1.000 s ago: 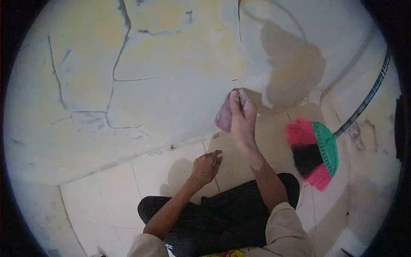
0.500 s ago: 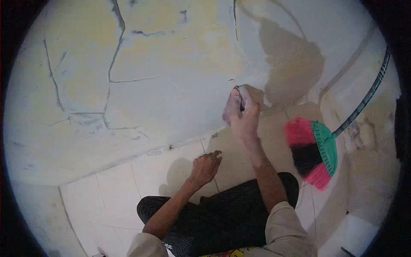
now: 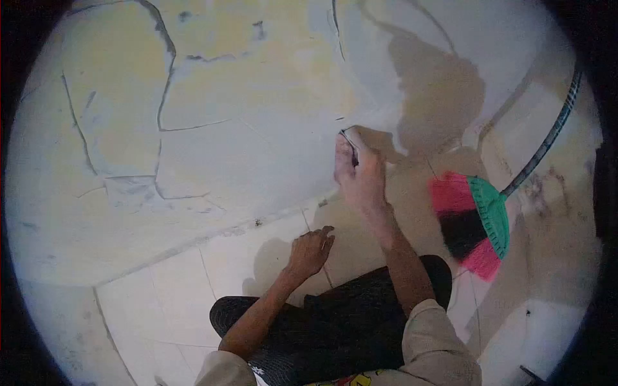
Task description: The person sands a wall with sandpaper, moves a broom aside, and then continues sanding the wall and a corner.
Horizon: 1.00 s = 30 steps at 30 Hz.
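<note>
Head view: R hand (image 3: 364,170) is up by the base of the cracked wall (image 3: 212,157), fingers and thumb clamped on a thin folded sheet (image 3: 349,136). Only the sheet's upper edge shows, nr the fingertips; the rest is hidden by the hand, and its material is hard to ID. Can't tell if sheet touches wall, as the hand covers that side.

L hand (image 3: 311,249) is lower, back up, over the tile floor (image 3: 174,289) just past the dark trousers (image 3: 335,328). Fingers loosely bent, thumb a bit apart from index; nothing seen in the grip, but palm's hidden. Can't tell if it touches floor.

To the R, a broom (image 3: 491,219) w/ green head, red & black bristles; its handle runs up and is cut off by the dark lens rim. Shadow (image 3: 438,96) w/ blurry outline on wall above R hand. Shirt print (image 3: 360,379) mostly cut off at bottom. Dark thing (image 3: 602,190) at far R edge, too cropped to ID; same w/ a dark stick-like bit (image 3: 533,374) lower R.
</note>
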Available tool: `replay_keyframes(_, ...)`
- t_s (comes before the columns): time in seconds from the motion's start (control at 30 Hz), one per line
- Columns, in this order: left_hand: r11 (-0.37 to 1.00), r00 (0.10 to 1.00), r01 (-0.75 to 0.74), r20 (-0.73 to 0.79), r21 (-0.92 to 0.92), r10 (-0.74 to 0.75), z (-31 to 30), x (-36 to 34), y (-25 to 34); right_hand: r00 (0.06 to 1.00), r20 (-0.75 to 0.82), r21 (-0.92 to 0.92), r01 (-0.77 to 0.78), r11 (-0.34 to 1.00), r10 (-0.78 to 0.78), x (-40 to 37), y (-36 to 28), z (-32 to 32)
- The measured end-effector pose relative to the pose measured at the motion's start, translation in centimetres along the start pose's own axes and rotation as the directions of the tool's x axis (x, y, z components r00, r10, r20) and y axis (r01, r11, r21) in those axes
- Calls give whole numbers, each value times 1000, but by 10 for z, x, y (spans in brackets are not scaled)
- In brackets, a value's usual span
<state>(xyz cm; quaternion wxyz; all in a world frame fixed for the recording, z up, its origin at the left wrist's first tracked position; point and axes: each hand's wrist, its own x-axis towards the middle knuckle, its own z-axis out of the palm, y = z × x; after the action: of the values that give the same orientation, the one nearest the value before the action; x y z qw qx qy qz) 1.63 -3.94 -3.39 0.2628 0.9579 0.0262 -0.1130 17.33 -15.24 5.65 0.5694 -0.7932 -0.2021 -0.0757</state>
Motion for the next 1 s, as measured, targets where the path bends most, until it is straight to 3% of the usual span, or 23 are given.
replay_keyframes(0.13, 1000, 1000, -11, 14, -28, 12, 2, 1, 1, 990, -116, -64, 70, 996, -77, 0, -10, -3)
replay_keyframes(0.23, 1000, 1000, 4, 23, -23, -4, 1, -1, -3, 994, -106, 61, 7, 998, -1, 1, -8, -2)
replay_keyframes(0.3, 1000, 1000, -4, 18, -29, 4, 3, 2, 0, 985, -14, -219, 163, 962, -170, 6, -5, -14)
replay_keyframes(0.33, 999, 1000, -7, 23, -31, 8, 3, 2, 1, 986, -18, -222, 160, 962, -168, 4, -4, -11)
replay_keyframes(0.4, 1000, 999, -12, 30, -24, 13, 1, 2, 0, 991, -130, 4, 17, 1000, -16, -1, -5, 3)
replay_keyframes(0.53, 1000, 1000, 4, 20, -18, -3, -2, -1, 1, 998, -21, -28, 65, 998, -65, 3, -5, -10)
replay_keyframes(0.6, 1000, 1000, -18, 11, -2, 18, 2, 3, -1, 996, 7, -10, -94, 996, 94, 4, -2, -14)
replay_keyframes(0.63, 1000, 1000, -23, -4, 4, 23, 6, 2, -3, 995, 2, -8, -97, 995, 97, 5, 1, -14)
replay_keyframes(0.7, 1000, 999, -19, -29, 6, 19, 6, 2, -6, 998, -53, -14, 30, 999, -30, 9, 3, -15)
replay_keyframes(0.83, 998, 999, -15, 46, -53, 18, 5, 3, -1, 999, 36, -148, 8, 989, -3, 6, -5, -12)
replay_keyframes(0.9, 1000, 999, -10, 51, -28, 11, 4, -1, -2, 988, -146, -42, 46, 998, -52, 0, 1, 2)
replay_keyframes(1.0, 1000, 999, 16, 39, -12, -15, 0, -3, -2, 982, -140, -79, 117, 990, -127, 1, 1, -1)
